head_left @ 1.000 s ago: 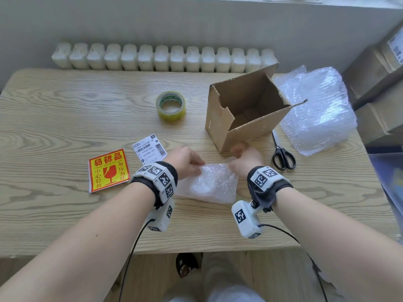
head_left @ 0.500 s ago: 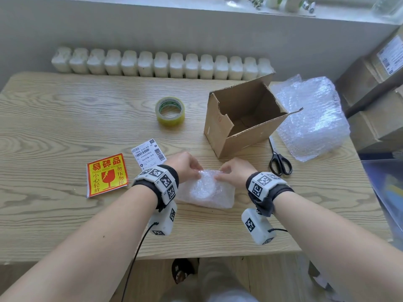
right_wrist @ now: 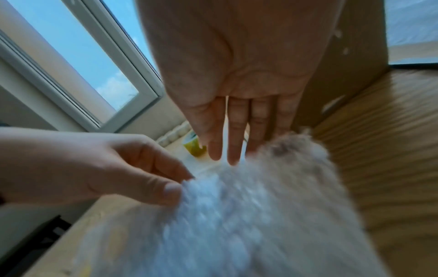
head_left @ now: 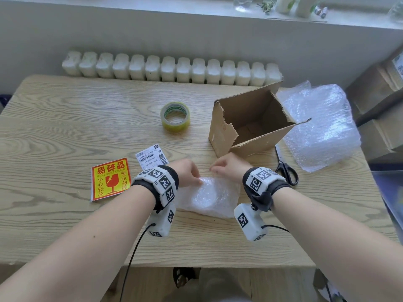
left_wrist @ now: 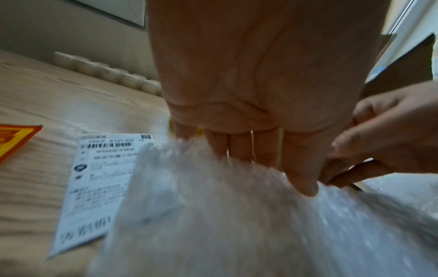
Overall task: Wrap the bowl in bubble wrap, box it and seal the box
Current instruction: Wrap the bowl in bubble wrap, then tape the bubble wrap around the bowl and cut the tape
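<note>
The bowl lies hidden inside a bubble wrap bundle (head_left: pixel 209 197) on the table's near middle; only a rounded shape shows through the wrap. My left hand (head_left: pixel 187 174) pinches the bundle's far left edge between thumb and fingers (right_wrist: pixel 174 189). My right hand (head_left: pixel 226 167) hovers at the far right edge with straight fingers (right_wrist: pixel 233 150); the outer ones touch the wrap and nothing is held. Just beyond the hands stands the brown cardboard box (head_left: pixel 250 125), flaps up and nothing inside it. A tape roll (head_left: pixel 175 115) lies left of the box.
Black scissors (head_left: pixel 286 171) lie right of my right wrist. A loose bubble wrap pile (head_left: pixel 322 127) fills the table's right end. A red and yellow fragile sticker (head_left: pixel 111 178) and a white shipping label (head_left: pixel 151 155) lie left of my left hand. Stacked cartons (head_left: pixel 383 118) stand at the far right.
Both hands were on the top of the bundle. My right hand has since slid to the far edge and straightened its fingers. The left hand keeps its pinch.
</note>
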`<state>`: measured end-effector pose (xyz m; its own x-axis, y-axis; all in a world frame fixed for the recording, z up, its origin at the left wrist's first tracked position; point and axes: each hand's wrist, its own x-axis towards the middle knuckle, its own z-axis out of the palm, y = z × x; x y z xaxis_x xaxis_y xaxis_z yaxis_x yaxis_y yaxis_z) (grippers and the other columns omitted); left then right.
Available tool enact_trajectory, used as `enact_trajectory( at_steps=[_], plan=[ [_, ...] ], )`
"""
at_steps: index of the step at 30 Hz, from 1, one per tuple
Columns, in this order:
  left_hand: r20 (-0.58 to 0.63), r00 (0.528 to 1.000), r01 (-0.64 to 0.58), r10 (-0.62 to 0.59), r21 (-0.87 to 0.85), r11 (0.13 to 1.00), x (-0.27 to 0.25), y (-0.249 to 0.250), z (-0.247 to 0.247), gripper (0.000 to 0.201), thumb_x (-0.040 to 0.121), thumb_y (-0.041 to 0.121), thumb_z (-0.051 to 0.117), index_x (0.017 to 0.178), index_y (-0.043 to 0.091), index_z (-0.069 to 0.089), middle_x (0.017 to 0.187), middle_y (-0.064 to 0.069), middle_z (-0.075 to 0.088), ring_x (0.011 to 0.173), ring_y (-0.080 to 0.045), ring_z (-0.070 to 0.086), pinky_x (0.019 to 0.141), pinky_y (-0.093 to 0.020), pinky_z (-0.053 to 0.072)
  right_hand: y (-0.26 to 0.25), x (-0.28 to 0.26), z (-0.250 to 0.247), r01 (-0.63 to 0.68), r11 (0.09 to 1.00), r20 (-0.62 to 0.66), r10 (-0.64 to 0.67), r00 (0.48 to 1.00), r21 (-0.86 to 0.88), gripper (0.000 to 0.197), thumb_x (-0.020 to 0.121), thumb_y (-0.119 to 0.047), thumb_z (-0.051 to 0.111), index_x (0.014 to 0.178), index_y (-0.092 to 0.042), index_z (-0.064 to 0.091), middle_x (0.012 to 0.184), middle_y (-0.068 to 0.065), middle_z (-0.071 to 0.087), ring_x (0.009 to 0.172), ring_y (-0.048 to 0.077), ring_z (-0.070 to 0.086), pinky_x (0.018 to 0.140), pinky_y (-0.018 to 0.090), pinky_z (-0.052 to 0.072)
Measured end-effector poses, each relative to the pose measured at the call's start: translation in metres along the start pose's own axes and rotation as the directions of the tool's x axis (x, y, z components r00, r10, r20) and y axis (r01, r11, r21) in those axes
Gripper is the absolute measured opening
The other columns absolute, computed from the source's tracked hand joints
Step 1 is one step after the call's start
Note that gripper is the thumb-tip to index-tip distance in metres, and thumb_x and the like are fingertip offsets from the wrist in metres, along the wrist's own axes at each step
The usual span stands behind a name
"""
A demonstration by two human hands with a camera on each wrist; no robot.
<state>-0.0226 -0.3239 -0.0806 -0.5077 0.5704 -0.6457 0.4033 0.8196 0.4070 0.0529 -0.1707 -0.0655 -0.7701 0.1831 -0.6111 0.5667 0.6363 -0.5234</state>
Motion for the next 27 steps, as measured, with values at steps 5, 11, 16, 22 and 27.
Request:
enact_trajectory(
  at_steps=[5, 11, 16, 22, 27],
  plan=[
    [-0.172, 0.984, -0.076, 0.056, -0.111, 0.991, 0.001, 0.004, -0.044, 0.037, 0.087, 0.043, 0.062, 0.112, 0.018, 0.069, 0.110, 0.003, 0.069, 0.100, -0.013, 0.063, 0.089, -0.028, 0.050, -0.022, 0.016, -0.019, 0.056, 0.998, 0.005, -0.056, 0.998, -0.038, 0.023, 0.095, -0.027, 0.053, 0.107, -0.020, 0.071, 0.114, 0.001, 0.069, 0.102, 0.019, 0.062, 0.081, 0.026, 0.044],
    [-0.400, 0.913, 0.041, -0.083, -0.113, 0.993, 0.019, -0.015, -0.089, 0.031, 0.092, 0.027, 0.058, 0.120, 0.015, 0.063, 0.123, -0.003, 0.063, 0.113, -0.018, 0.057, 0.094, -0.028, 0.042, -0.028, 0.037, -0.039, 0.065, 0.997, 0.022, -0.064, 0.998, -0.030, 0.029, 0.098, -0.017, 0.046, 0.120, -0.020, 0.065, 0.095, -0.002, 0.064, 0.090, 0.014, 0.056, 0.061, 0.016, 0.040],
    [-0.404, 0.904, 0.135, -0.143, -0.048, 0.990, 0.048, -0.023, -0.095, 0.048, 0.090, 0.025, 0.061, 0.136, 0.019, 0.048, 0.141, -0.005, 0.048, 0.130, -0.023, 0.042, 0.106, -0.035, 0.035, -0.030, 0.061, -0.048, 0.067, 0.997, 0.011, -0.067, 0.998, 0.024, 0.036, 0.097, -0.009, 0.044, 0.127, -0.016, 0.060, 0.128, 0.005, 0.061, 0.114, 0.019, 0.058, 0.082, 0.018, 0.041],
    [-0.285, 0.944, 0.215, -0.166, 0.148, 0.965, 0.083, -0.030, -0.095, 0.058, 0.089, 0.032, 0.061, 0.141, 0.028, 0.038, 0.139, 0.002, 0.051, 0.131, -0.023, 0.042, 0.113, -0.043, 0.023, -0.036, 0.089, -0.063, 0.070, 0.995, 0.046, -0.073, 0.996, 0.070, 0.040, 0.095, -0.004, 0.047, 0.133, -0.013, 0.055, 0.131, 0.006, 0.059, 0.120, 0.019, 0.054, 0.090, 0.017, 0.037],
    [-0.337, 0.930, 0.252, -0.146, 0.297, 0.921, 0.093, -0.032, -0.095, 0.024, 0.090, 0.030, 0.056, 0.113, 0.026, 0.061, 0.120, 0.000, 0.059, 0.119, -0.022, 0.049, 0.113, -0.044, 0.018, -0.044, 0.106, -0.066, 0.034, 0.982, 0.044, -0.043, 0.998, 0.187, 0.040, 0.095, -0.005, 0.049, 0.134, -0.013, 0.053, 0.130, 0.006, 0.059, 0.118, 0.020, 0.057, 0.090, 0.019, 0.040]
  ],
)
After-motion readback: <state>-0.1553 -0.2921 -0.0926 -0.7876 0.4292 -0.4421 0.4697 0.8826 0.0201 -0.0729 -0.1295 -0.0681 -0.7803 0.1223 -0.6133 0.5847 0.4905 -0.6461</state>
